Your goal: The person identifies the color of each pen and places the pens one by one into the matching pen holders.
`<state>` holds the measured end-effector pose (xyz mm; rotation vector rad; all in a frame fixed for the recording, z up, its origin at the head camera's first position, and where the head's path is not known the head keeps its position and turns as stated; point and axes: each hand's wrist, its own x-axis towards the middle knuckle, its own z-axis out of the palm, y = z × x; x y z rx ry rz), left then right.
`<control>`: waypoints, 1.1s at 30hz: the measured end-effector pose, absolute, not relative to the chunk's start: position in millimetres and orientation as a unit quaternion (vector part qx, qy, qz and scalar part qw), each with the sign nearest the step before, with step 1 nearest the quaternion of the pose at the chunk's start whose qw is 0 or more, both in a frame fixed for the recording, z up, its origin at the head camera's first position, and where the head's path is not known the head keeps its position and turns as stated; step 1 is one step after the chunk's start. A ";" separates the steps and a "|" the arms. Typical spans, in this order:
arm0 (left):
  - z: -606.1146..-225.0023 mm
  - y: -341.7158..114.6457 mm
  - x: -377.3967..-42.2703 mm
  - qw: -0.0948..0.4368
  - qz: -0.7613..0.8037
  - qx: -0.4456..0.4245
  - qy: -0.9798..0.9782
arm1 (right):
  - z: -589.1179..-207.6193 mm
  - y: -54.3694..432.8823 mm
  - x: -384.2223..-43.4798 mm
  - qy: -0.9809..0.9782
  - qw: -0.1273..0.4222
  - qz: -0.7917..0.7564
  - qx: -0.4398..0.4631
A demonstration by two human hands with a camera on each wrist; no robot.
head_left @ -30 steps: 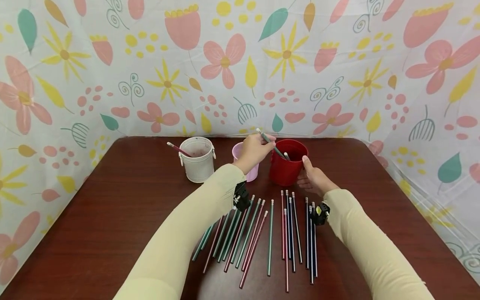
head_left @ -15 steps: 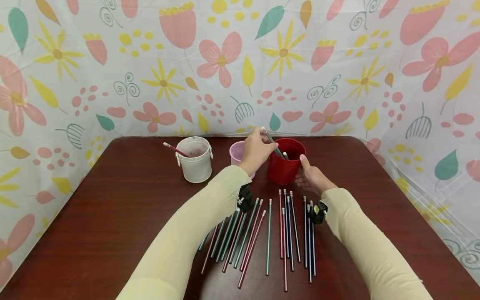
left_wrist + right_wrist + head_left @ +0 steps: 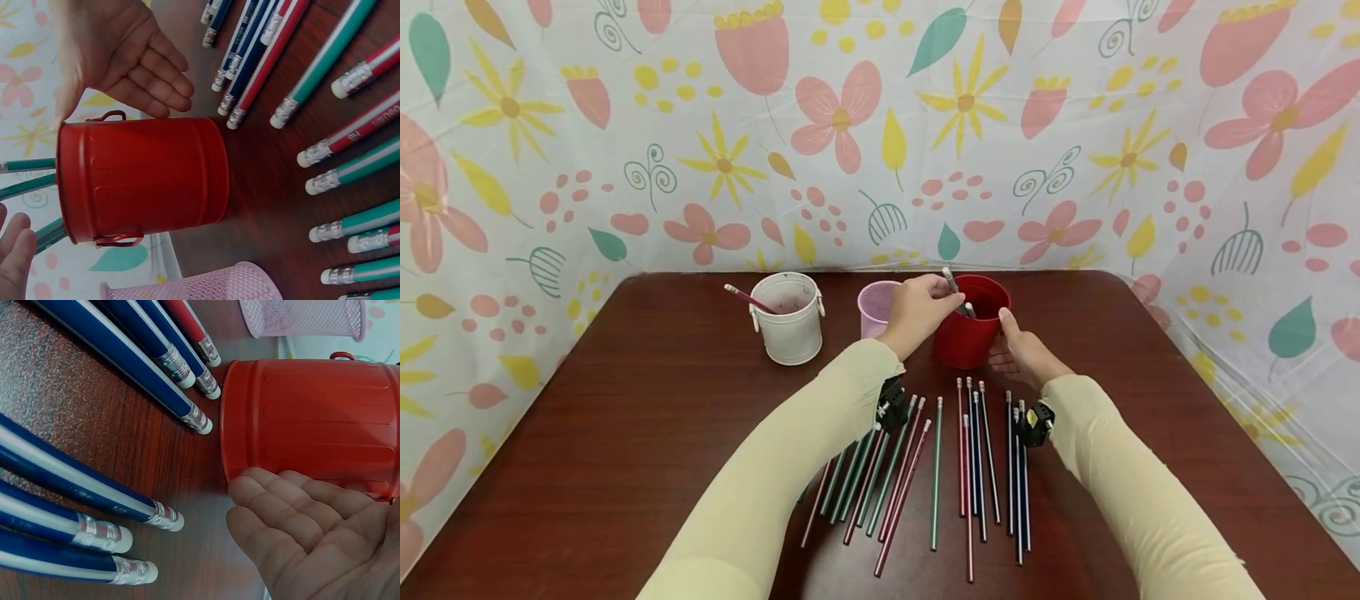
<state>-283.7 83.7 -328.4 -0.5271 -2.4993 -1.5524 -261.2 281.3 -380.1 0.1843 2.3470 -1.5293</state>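
Note:
My left hand (image 3: 919,312) pinches a green pencil (image 3: 951,280) near its eraser end, its lower part inside the red bucket (image 3: 962,343). More green pencils (image 3: 28,185) lean out over the bucket's rim in the left wrist view, where only the fingertips (image 3: 19,256) of my left hand show. On the bucket's other side, my right hand (image 3: 1032,358) has its thumb at the rim. Its fingers are straight, palm turned up, alongside the red wall in the right wrist view.
A pink mesh cup (image 3: 872,310) stands left of the bucket, partly behind my left hand. Farther left is a white bucket (image 3: 790,335) with a red pencil (image 3: 749,297) in it. Green, red and blue pencils (image 3: 936,475) lie in front, several under my left forearm.
My left hand has moved right and lowered the green pencil deeper into the red bucket. My right hand stays beside the bucket. The head view has shifted slightly.

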 end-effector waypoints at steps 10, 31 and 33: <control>-336.3 86.4 -286.7 0.083 -0.452 -0.179 -0.870 | -380.8 279.8 -261.2 0.831 0.157 -0.529 0.072; -337.7 84.8 -288.2 0.001 -0.463 -0.169 -0.870 | -379.6 277.3 -261.5 0.829 0.153 -0.531 0.084; -337.9 80.7 -286.6 -0.012 -0.456 -0.173 -0.873 | -381.2 278.9 -261.0 0.829 0.154 -0.531 0.084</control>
